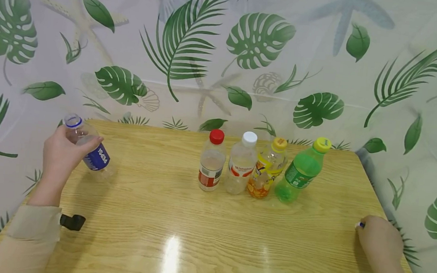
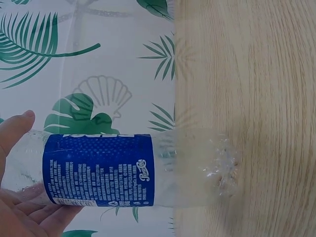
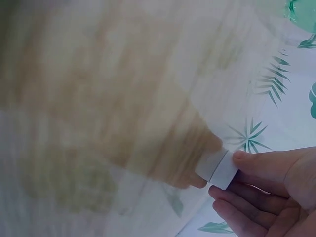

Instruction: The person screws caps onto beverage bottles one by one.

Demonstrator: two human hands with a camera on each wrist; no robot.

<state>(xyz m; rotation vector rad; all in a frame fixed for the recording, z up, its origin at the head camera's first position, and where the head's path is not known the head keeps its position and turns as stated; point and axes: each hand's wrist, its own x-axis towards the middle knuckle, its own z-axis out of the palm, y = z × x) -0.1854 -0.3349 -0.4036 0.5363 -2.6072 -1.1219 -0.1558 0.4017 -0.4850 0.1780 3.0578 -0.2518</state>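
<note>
My left hand (image 1: 63, 151) grips an uncapped clear plastic Pepsi bottle (image 1: 97, 158) by its upper part, fingers and thumb round it. The bottle leans, with its mouth toward the upper left and its base low over the wooden table. A blue ring circles its open neck. In the left wrist view the blue label of the Pepsi bottle (image 2: 101, 170) faces the camera. Over at the table's right side, my right hand (image 1: 380, 244) pinches a small white bottle cap (image 3: 224, 170) between thumb and fingers.
Standing in a row on the wooden table (image 1: 149, 217) are a red-capped bottle (image 1: 211, 166), a white-capped bottle (image 1: 240, 166), a bottle with a yellow-orange cap (image 1: 266, 171) and a green yellow-capped bottle (image 1: 300, 174). Leaf-patterned sheeting (image 1: 191, 86) hangs behind the table.
</note>
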